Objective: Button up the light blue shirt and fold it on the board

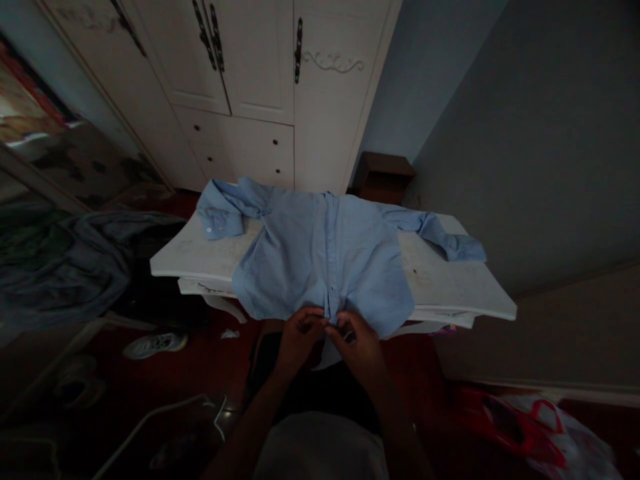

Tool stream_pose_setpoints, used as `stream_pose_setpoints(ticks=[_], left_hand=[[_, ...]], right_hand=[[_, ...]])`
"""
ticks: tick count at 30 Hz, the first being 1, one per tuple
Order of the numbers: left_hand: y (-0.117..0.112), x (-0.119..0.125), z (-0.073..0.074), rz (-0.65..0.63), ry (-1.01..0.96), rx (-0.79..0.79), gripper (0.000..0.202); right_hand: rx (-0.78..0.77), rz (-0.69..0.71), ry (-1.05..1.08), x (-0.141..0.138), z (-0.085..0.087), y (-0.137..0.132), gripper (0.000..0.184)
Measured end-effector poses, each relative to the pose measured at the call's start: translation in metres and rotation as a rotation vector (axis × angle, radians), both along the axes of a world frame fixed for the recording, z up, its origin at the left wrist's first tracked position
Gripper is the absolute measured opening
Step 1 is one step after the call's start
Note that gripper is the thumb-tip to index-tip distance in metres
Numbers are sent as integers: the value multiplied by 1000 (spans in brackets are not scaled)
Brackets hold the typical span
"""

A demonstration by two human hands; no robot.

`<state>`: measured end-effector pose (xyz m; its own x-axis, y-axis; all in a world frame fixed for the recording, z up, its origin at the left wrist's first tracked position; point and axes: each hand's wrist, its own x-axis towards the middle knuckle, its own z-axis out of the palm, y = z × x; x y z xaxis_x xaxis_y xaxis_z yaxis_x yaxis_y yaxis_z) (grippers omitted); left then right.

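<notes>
In the head view, a blue shirt lies spread across the white table, its hem hanging past the table's near edge, where the left hand and right hand pinch the button placket between their fingertips.

a scuffed white table with a light blue long-sleeved shirt across its top

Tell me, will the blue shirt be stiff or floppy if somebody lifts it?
The blue shirt would probably flop, because its sleeves bend and crumple on the white table. It's likely light, since its fabric looks thin. Pushed, it would probably bunch up, since it lies spread out.
</notes>
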<state>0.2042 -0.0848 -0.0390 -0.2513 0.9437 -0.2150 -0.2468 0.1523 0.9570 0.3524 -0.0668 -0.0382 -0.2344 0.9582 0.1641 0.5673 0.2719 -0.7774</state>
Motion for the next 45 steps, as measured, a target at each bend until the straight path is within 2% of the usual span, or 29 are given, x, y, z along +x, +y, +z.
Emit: stream_pose_setpoints(ticks=[6,10,14,16,19,26,34,37,41,45], left_hand=[[-1,-1,-3,-33,-26,-65,35],[-1,2,0,-7,11,-18,33],[-6,3,6,-13,179,108,24],[-8,2,9,-76,307,190,18],[-9,-1,13,-154,422,258,21],[-8,-1,19,-105,437,209,21],[-5,0,17,-90,394,278,15],[-4,1,13,-38,408,314,13],[-4,2,3,30,533,399,10],[-5,0,-3,99,773,501,14]], right_hand=[[-41,9,67,-2,-2,-1,27],[-55,17,142,1,2,1,26],[-158,-13,304,6,4,3,26],[-211,-48,365,7,5,3,26],[-267,-99,423,8,6,3,25],[-331,-157,515,9,10,4,24],[-390,-199,550,9,12,3,27],[-377,-209,548,7,12,2,28],[-376,-220,554,6,12,1,29],[-393,-210,569,6,10,2,29]])
